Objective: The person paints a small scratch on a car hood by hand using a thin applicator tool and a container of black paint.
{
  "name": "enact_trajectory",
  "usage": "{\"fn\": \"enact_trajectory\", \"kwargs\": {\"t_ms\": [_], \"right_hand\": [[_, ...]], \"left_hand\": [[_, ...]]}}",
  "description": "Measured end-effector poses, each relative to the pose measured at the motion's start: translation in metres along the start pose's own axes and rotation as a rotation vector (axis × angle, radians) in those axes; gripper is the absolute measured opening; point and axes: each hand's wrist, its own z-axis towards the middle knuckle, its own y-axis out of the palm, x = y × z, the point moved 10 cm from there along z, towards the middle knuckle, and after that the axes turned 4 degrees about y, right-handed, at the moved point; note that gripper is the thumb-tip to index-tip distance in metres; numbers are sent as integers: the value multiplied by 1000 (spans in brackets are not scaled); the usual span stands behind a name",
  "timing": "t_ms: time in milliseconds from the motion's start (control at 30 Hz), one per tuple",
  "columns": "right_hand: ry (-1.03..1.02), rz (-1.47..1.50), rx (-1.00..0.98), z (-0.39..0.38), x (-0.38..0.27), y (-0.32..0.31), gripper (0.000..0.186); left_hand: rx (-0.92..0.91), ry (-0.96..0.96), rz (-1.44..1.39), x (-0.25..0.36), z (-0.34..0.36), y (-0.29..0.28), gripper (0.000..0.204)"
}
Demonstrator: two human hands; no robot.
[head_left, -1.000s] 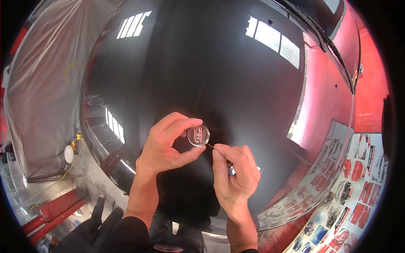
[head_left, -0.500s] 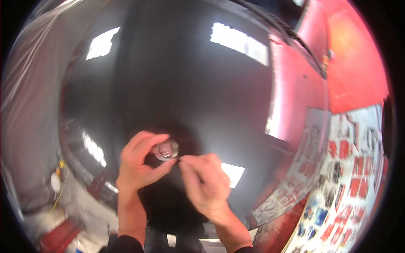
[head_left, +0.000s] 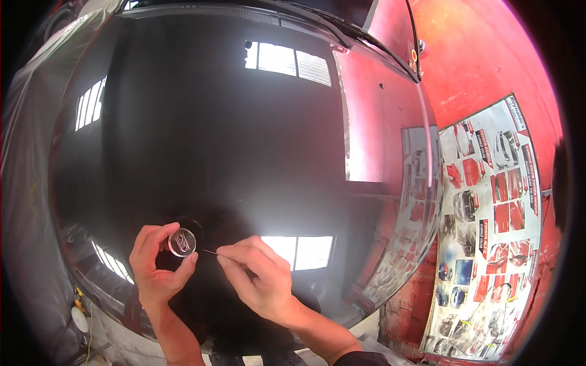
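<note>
Chrome emblem (head_left: 182, 242) sits pinched in left hand (head_left: 157, 268).

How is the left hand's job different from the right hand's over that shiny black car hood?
The left hand curls thumb and fingers around a small round clear badge, while the right hand pinches a thin needle-like tool. The left hand's grip rings the badge's edge; the right hand's fingertips close on the tool's end, its tip pointing toward the badge. Both hover over the glossy black hood, close together.
</note>
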Motion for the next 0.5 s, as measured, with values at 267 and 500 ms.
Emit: {"fn": "enact_trajectory", "kwargs": {"t_ms": [267,500], "right_hand": [[235,136,13,12,21,-21,6],[366,385,219,68,51,-109,15]], "left_hand": [[14,12,34,1,2,-1,51],[30,-15,-55,-4,-1,0,51]]}}
